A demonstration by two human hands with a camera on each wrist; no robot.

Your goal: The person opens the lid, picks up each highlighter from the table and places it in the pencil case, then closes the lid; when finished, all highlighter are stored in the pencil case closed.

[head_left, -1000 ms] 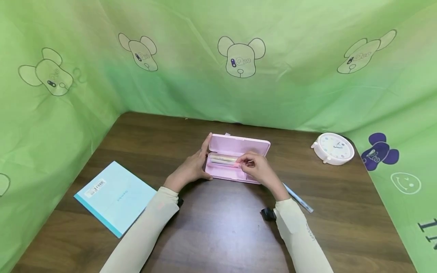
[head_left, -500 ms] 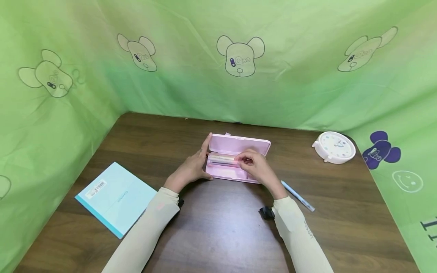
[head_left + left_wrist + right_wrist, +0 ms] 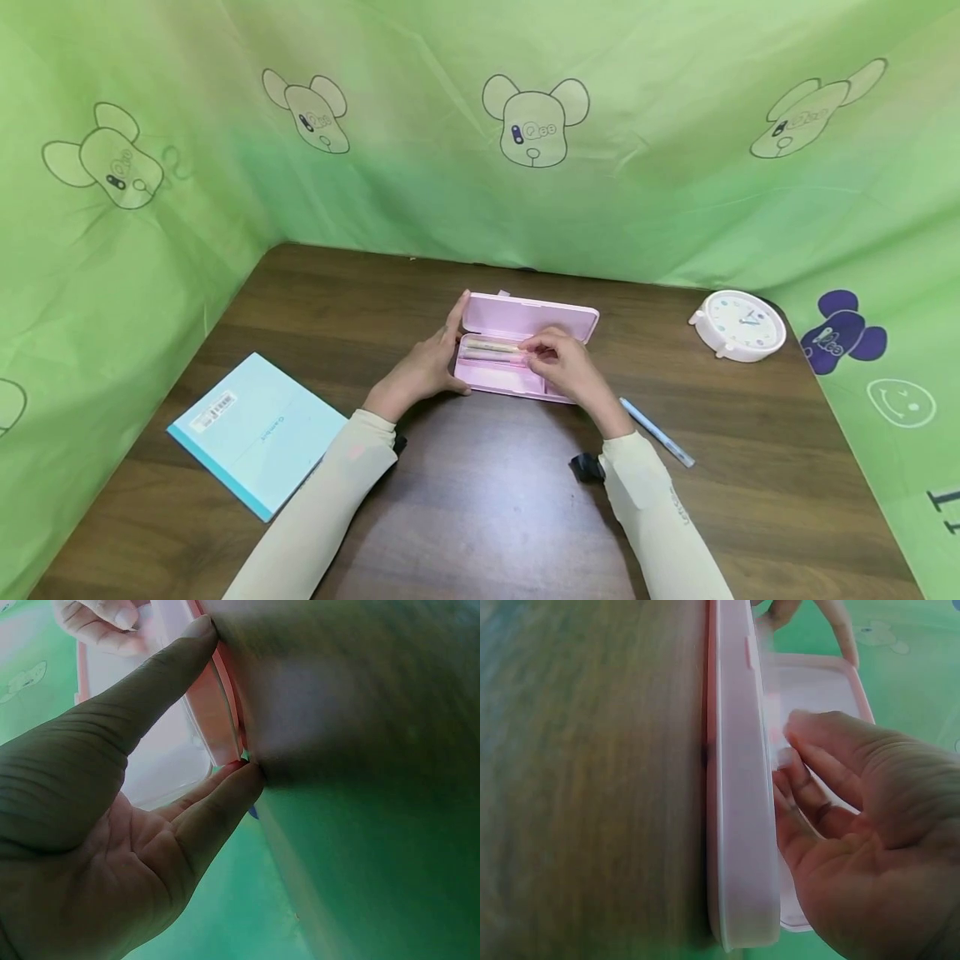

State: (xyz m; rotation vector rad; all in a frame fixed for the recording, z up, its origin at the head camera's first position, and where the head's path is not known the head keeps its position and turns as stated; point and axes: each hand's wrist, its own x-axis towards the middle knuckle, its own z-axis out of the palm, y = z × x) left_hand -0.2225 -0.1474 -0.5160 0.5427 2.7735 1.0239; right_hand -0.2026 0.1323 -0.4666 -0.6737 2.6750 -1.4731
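A pink pencil case (image 3: pixel 495 379) lies with its lid up in the middle of the table, several pens (image 3: pixel 487 350) in its back compartment. My left hand (image 3: pixel 422 367) holds the left end, thumb at the front edge and fingers at the back, as the left wrist view also shows on the pink wall (image 3: pixel 212 720). With thumb and fingertips, my right hand (image 3: pixel 566 367) pinches the right end of a pinkish pen inside the case. In the right wrist view a pale tip (image 3: pixel 783 758) shows between those fingertips; the case's front wall (image 3: pixel 744 787) hides the rest.
A blue pen (image 3: pixel 657 432) lies on the table right of the right forearm. At the back right stands a white round clock (image 3: pixel 741 323). A light-blue notebook (image 3: pixel 262 433) lies at the left, partly under the left sleeve. Green printed cloth (image 3: pixel 420 192) surrounds the table.
The right fingers have shifted slightly at the pens' right end, and the pens have moved a little in the compartment. The left hand keeps its hold on the case.
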